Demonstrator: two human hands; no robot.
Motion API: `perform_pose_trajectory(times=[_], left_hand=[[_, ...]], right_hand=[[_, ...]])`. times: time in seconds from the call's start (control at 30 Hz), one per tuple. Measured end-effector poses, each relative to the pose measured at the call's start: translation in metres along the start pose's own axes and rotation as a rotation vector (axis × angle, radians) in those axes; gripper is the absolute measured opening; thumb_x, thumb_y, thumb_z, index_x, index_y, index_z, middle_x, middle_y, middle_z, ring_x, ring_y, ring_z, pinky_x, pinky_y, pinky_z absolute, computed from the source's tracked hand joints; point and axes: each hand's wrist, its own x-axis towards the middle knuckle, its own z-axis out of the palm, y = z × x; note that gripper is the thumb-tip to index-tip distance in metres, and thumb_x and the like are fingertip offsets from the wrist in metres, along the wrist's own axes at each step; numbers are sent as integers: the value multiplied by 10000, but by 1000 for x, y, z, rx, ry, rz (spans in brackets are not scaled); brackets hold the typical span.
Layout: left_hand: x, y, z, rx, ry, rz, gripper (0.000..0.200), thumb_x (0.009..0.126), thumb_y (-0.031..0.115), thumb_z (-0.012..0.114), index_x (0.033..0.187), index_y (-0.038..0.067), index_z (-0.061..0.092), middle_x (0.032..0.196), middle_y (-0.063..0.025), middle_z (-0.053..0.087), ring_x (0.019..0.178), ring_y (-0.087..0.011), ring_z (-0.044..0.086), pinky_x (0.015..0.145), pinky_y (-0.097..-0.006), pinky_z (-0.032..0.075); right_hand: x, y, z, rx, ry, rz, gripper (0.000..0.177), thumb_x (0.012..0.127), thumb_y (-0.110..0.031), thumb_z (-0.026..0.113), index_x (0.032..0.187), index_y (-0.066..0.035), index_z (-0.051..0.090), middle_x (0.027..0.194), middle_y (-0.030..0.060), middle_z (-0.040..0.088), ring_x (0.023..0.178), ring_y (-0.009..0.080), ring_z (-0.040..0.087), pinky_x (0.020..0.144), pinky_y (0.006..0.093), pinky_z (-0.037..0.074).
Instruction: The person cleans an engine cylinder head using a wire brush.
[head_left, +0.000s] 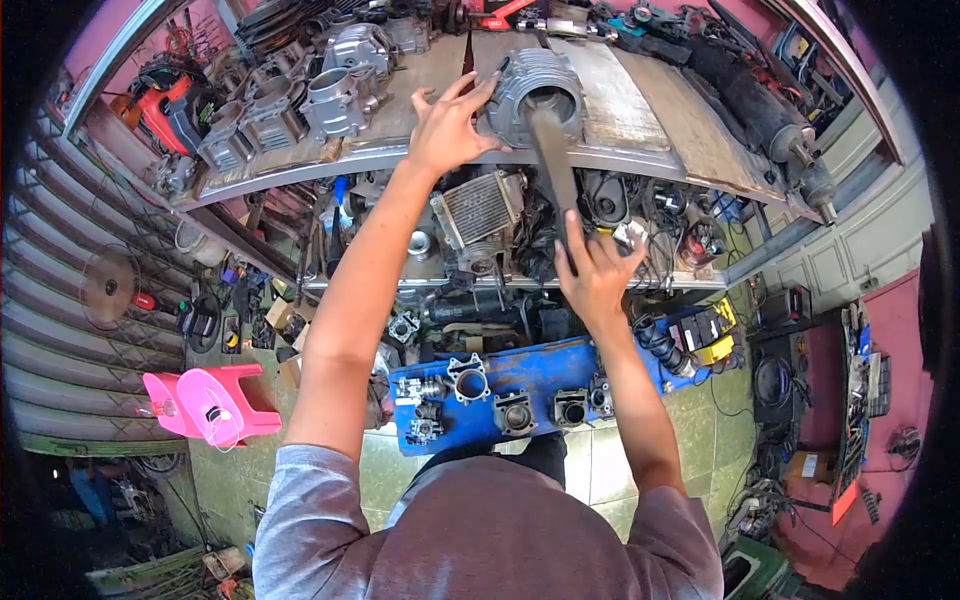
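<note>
A grey finned metal cylinder (545,75) lies on the wooden shelf top, its round opening facing me. My left hand (447,125) rests against the cylinder's left side with its fingers spread. In my right hand (597,270), below and to the right, is a long flat bar (553,165), blurred by motion. The bar's far end reaches into the cylinder's opening. My right index finger lies along the bar while the other fingers curl at its near end.
More engine cylinders (340,100) stand on the shelf's left side, and a dark exhaust pipe (765,110) lies at its right. Below, a blue bench (535,375) holds several metal parts. A pink stool (215,400) stands at the lower left.
</note>
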Motion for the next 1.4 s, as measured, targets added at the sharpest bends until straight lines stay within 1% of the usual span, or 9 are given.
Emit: perform_pose_trajectory(times=[0.17,0.27,0.43,0.63,0.8,0.9,1.1,1.23,1.4], left_hand=[[-1,-1,3,1,13,21,1105,532,565,903,1506,226,507,1358,-60,666,1408,-188,474,1090,-582,238],[0,-1,2,-9,26,34,1098,533,565,904,1500,222,515,1346,-85,669,1394,-196,490,1082,-587,245],[0,0,4,-13,40,22,1107,522,556,912,1500,222,515,1362,-80,661,1391,-198,493,1086,-595,241],[2,-4,3,-28,-2,-8,1093,529,551,919,1498,238,519,1418,-114,619,1387,-197,501,1107,-587,231],[0,-1,2,-24,11,3,1090,529,549,919,1497,242,522,1447,-136,593,1395,-194,497,1103,-581,237],[0,-1,2,-16,30,20,1069,534,545,918,1485,238,537,1461,-144,579,1374,-203,520,1099,-577,241],[1,-3,4,-18,32,5,1018,548,527,918,1458,230,572,1485,-174,549,1368,-207,531,1097,-578,244],[2,0,3,-19,57,9,995,570,532,917,1457,240,575,1409,-109,630,1397,-195,500,1102,-589,244],[3,5,4,13,86,-25,899,642,606,852,1428,243,607,1349,-109,671,1399,-198,497,1119,-585,235]], right_hand=[[5,-10,6,-27,-29,66,613,828,-198,781,1404,-92,600,672,5,569,734,163,578,974,492,338],[-16,-25,-14,59,-65,132,610,835,-201,776,1406,-83,597,679,-3,641,718,160,587,961,467,339],[29,-31,4,45,7,185,578,841,-208,773,1388,-108,615,648,7,652,714,161,592,970,469,338],[-17,-51,-20,165,-101,226,583,808,-190,786,1361,-70,648,617,-2,616,694,155,596,995,450,338],[45,-39,-1,31,-29,246,558,834,-240,765,1364,-117,645,674,33,679,691,168,608,980,463,343],[34,-49,-12,53,-110,242,544,832,-244,769,1350,-118,656,651,31,669,679,174,606,968,456,346],[57,-45,4,42,-16,253,508,826,-237,763,1306,-91,679,642,49,666,678,207,607,939,459,368],[19,-53,-12,221,-70,288,587,804,-212,762,1357,-65,632,604,8,632,698,172,603,952,486,355],[64,-36,-12,103,169,128,602,802,-188,781,1378,-84,638,647,8,650,700,153,595,972,442,353]])
